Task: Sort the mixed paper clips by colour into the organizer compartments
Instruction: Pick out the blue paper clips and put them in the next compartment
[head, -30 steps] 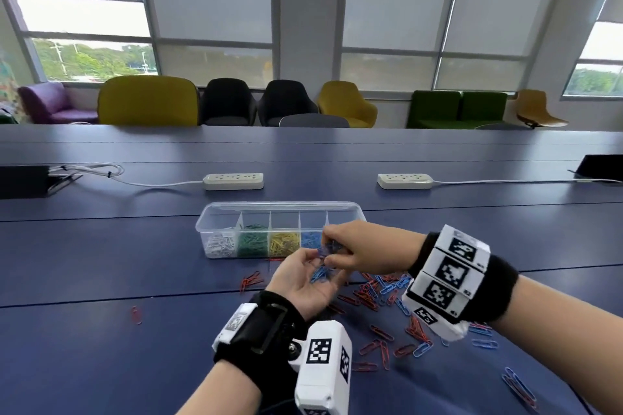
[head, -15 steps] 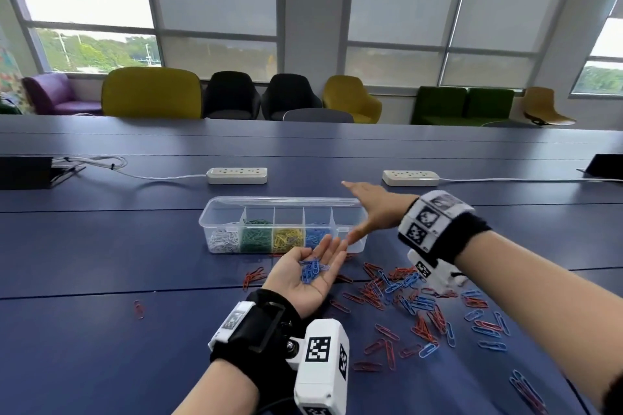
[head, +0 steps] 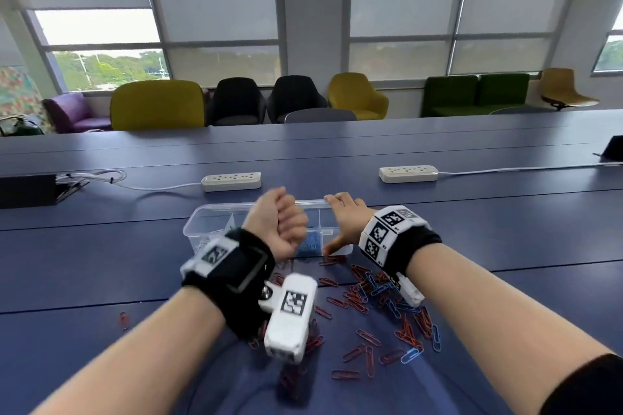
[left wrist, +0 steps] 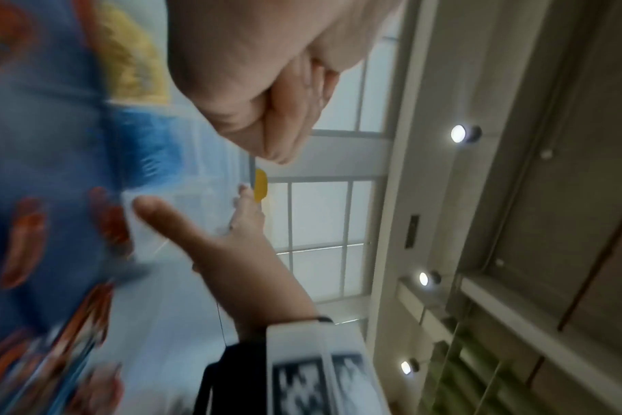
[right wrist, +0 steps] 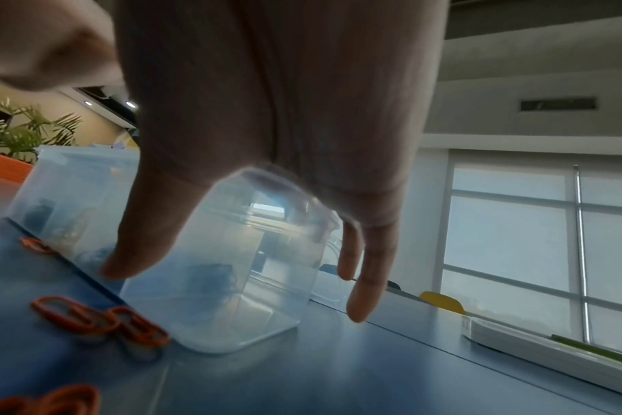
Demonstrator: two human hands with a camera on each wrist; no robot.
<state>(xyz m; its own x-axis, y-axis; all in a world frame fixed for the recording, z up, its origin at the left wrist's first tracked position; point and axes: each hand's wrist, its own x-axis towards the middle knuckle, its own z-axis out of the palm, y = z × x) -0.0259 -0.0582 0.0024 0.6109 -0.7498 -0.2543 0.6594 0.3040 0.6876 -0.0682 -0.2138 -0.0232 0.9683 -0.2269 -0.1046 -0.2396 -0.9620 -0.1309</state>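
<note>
The clear organizer (head: 215, 214) stands mid-table; its compartments are mostly hidden by my hands, apart from a heap of blue clips (head: 312, 242). My left hand (head: 281, 224) hovers over that blue compartment in a fist; in the left wrist view its fingers (left wrist: 285, 112) lie curled tight on the palm, and the blue clips it closed on are hidden. My right hand (head: 345, 222) grips the organizer's right end (right wrist: 231, 280), thumb (right wrist: 142, 238) on the near wall and fingers down the far side. Loose red and blue clips (head: 381, 296) lie in front.
Two white power strips (head: 231, 181) (head: 408, 174) lie behind the organizer, and a black box (head: 27, 190) with cables sits at far left. One red clip (head: 123, 319) lies alone at the left. Chairs line the table's far side.
My left hand has closed over the blue clips in its palm, turned over and risen above the organizer. My right hand has moved from the far rim to grip the right end.
</note>
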